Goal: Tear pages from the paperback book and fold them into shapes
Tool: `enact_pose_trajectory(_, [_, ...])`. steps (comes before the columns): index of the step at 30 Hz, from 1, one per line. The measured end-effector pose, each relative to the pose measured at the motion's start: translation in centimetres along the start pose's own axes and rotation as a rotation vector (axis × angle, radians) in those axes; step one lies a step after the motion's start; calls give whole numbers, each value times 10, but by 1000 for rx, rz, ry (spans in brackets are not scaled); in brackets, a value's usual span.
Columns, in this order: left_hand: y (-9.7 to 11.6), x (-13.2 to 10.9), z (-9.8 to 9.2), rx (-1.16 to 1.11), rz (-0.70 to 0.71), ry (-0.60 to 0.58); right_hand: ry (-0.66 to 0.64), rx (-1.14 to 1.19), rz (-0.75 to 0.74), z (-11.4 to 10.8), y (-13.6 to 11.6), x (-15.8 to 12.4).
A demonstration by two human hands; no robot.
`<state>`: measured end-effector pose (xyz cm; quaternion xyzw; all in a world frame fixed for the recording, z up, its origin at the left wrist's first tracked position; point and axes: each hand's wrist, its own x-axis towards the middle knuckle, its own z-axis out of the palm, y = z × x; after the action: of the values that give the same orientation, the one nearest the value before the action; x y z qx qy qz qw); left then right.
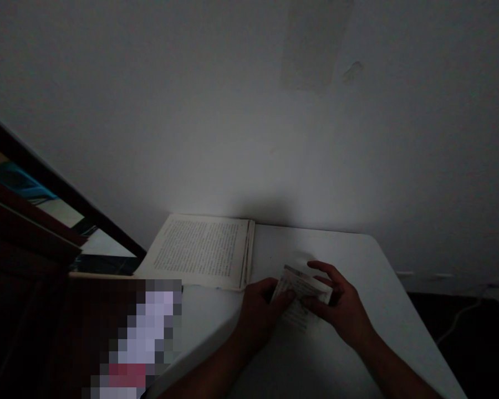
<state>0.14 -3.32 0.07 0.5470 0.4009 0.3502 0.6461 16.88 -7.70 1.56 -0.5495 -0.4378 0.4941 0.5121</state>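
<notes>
In the head view, a small, off-white piece of folded printed paper (305, 284) is being held right of centre in the lower half of the frame, above a white, smooth-topped table (336, 244). Its left edge is being pinched by the left hand (260, 313), closed with the thumb laid on top. Its right edge is being gripped more loosely by the right hand (345, 299), partly open, with the index finger being held up clear of the sheet. By judgement, something very light, thin and easily creased or torn is being handled; slipping seems unlikely, and holding is best being done lightly at the folded edges. Left of centre, a stack of off-white printed sheets (199, 246) is being supported by the table.
</notes>
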Motion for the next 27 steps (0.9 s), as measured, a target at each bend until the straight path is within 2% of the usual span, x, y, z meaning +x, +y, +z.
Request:
enact_pose_trajectory(10, [4, -3, 5, 100, 27, 53, 6, -121, 15, 5, 2, 2])
enact_pose_trajectory(19, [3, 2, 2, 52, 5, -8, 53, -83, 82, 3, 6, 4])
enact_pose_trajectory(27, [6, 3, 3, 93, 64, -60, 81, -68, 45, 6, 5, 2])
